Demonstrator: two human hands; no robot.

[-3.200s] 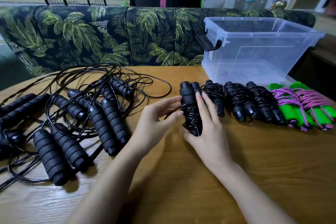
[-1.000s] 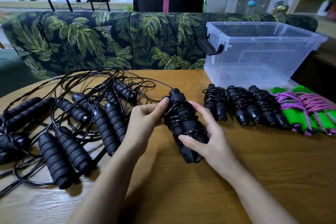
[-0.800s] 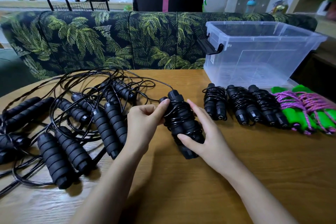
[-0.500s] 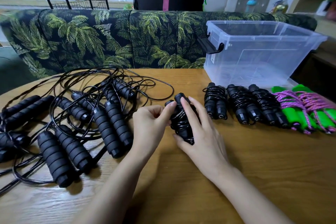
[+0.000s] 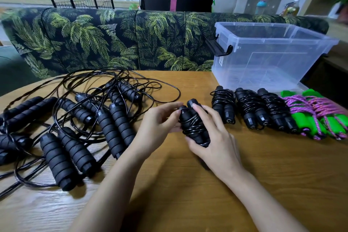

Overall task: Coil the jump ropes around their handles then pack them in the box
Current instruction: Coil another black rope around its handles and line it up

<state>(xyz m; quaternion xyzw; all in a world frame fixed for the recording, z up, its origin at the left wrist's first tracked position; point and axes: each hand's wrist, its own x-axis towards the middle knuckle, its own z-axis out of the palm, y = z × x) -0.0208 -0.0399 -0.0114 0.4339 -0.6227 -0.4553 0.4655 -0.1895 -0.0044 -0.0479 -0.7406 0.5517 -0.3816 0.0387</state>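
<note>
Black rope bundle (image 5: 194, 126): tilted up a second ago, now lowered to counter (image 5: 207, 184), beside coiled row (image 5: 250, 107). Left grip (image 5: 158, 128) pinches top end; right grip (image 5: 216, 137) wraps body. Coil likely finished; box (image 5: 263, 58) unpacked.

Slender bare forearms (image 5: 113, 184) lead into the left hand (image 5: 158, 125) and the right hand (image 5: 216, 139), both uncovered.
</note>
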